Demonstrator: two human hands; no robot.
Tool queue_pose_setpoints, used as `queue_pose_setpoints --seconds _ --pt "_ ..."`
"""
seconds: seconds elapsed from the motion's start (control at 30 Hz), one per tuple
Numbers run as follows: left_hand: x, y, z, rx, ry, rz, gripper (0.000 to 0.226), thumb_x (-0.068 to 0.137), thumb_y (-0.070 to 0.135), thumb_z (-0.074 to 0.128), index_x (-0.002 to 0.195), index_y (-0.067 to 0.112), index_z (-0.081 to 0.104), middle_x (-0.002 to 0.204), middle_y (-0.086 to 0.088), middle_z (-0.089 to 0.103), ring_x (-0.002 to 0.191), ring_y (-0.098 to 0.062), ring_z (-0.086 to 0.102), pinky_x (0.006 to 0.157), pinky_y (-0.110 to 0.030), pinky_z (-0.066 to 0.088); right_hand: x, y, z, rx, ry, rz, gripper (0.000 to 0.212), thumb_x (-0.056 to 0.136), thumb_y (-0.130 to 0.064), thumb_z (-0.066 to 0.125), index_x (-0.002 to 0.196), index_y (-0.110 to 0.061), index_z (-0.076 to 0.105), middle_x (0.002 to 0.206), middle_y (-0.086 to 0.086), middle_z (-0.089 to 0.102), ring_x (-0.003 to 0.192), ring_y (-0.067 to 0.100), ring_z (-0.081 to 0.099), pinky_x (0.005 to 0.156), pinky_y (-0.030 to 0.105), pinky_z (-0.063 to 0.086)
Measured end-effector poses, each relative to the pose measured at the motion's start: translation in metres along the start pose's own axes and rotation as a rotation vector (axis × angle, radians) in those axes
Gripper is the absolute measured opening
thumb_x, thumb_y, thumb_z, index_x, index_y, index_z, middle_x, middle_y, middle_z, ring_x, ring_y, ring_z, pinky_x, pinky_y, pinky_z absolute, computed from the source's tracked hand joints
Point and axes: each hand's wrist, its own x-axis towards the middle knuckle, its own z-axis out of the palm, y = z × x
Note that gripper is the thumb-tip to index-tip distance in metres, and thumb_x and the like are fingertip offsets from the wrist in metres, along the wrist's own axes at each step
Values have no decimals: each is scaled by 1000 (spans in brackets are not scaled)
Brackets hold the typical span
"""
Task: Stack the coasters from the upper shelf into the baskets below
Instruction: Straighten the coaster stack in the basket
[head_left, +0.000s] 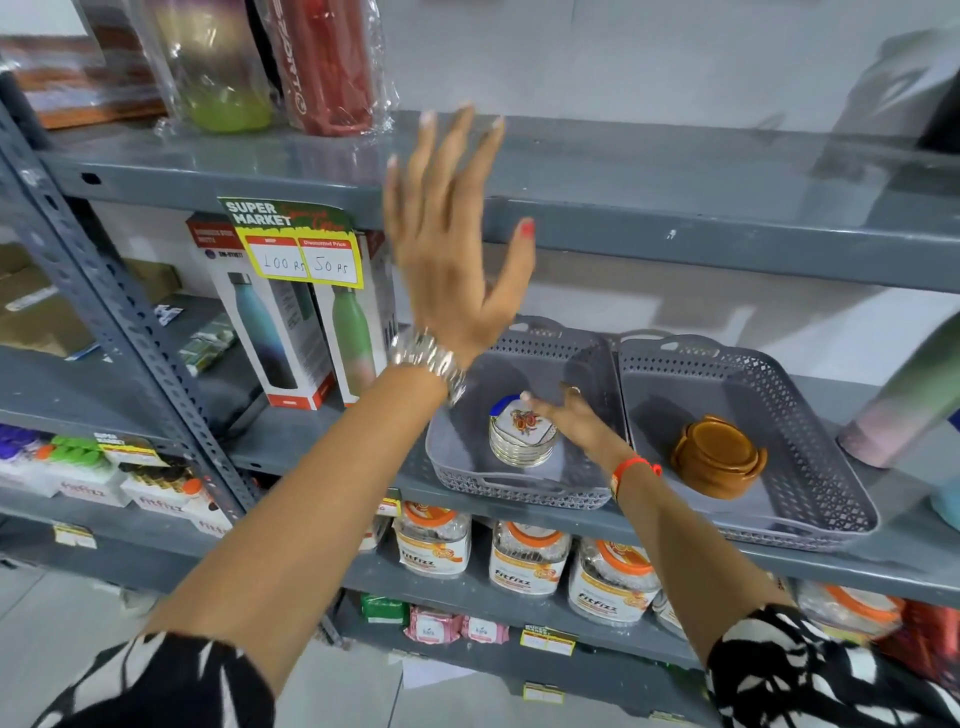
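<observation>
Two grey perforated baskets stand side by side on the middle shelf. The left basket (457, 467) holds a stack of white floral coasters (522, 434) in a metal holder. A set of brown wooden coasters (719, 454) sits in the right basket (810, 452). My left hand (454, 244) is raised with fingers spread in front of the upper shelf (675, 192), holding nothing. Down in the left basket my right hand (571, 418) has its fingertips at the top white coaster's edge, fingers extended.
Wrapped bottles (322, 62) stand on the upper shelf at left. Boxed bottles (291, 322) and a price tag (298, 244) are left of the baskets, a pastel bottle (904, 405) to their right. Jars (524, 556) fill the shelf below. A slotted upright (119, 306) runs at left.
</observation>
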Motion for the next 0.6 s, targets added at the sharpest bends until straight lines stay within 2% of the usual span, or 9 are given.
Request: queue_pose_setpoints --seconds 0.07,0.1,0.17,0.23,0.27,0.33,0.43,0.53,0.6 --pt "-38 4 -9 3 44 -14 50 79 31 52 124 11 51 129 -8 48 120 -26 42 106 -33 25 -10 -2 -2 191 29 49 81 91 -52 50 150 -8 17 157 12 24 142 29 28 118 42 23" --pt "-59 5 -10 -6 -13 -52 47 79 31 50 122 12 48 122 -5 48 111 -23 44 99 -30 28 -14 -2 -4 269 21 50 77 94 -53 42 150 -7 17 157 14 24 143 29 27 119 44 22" --pt "-96 4 -2 -45 -300 -257 46 85 32 45 123 8 48 118 -9 51 105 -23 44 91 -35 34 -23 -4 -3 384 -27 44 71 98 -50 31 150 -5 14 155 16 24 144 30 24 119 44 19" --pt "-116 1 13 -131 -645 -718 53 96 37 38 136 2 41 138 -18 43 126 -27 36 104 -42 29 -23 -3 0 382 -16 80 69 99 -51 26 150 -6 16 153 16 29 141 31 29 118 44 21" --pt "-120 -1 21 -209 -724 -997 57 99 41 35 141 3 35 147 -17 34 135 -27 29 109 -40 24 -23 -6 1 366 2 100 69 98 -53 25 150 -6 20 147 17 40 134 31 39 116 42 25" --pt "-124 -5 35 -427 -706 -1482 62 100 50 26 146 9 28 153 -11 26 139 -24 25 112 -38 20 -19 -10 1 365 49 142 70 98 -54 26 147 -5 29 121 17 59 111 28 55 107 38 34" --pt "-138 -12 47 -635 -684 -1969 80 94 66 11 150 9 17 156 -9 17 142 -22 18 115 -37 14 -13 -8 4 431 85 204 68 97 -54 32 145 -5 31 131 19 53 123 31 49 105 41 38" --pt "-154 -17 49 -684 -837 -2050 99 85 77 2 148 3 23 151 -14 29 140 -25 27 115 -38 16 -3 4 8 467 116 237 78 90 -63 37 148 -10 27 128 15 52 132 33 42 106 44 39" --pt "-157 -16 51 -714 -845 -2049 105 83 78 1 143 -2 33 144 -19 40 135 -28 36 114 -39 21 8 16 11 472 134 230 75 90 -62 37 146 -12 30 138 12 50 132 30 43 108 43 39"
